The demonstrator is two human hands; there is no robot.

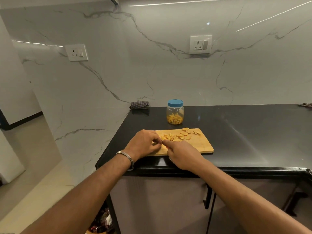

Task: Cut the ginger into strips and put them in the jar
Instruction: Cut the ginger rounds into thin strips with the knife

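The black tabletop point(236, 132) carries a wooden cutting board point(199, 146) near its front left corner. Behind the board stands a jar point(175, 114) with a blue lid, part filled with ginger strips. The left hand point(143, 144) curls its fingers on the board's left end; what it grips is hidden. The right hand point(182, 154) clamps something hidden. Ginger slices point(185, 134) and strips point(168, 137) lie on the board.

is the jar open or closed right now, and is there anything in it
Closed: the blue lid sits on the jar, which stands upright behind the cutting board. Ginger strips fill roughly its lower part.
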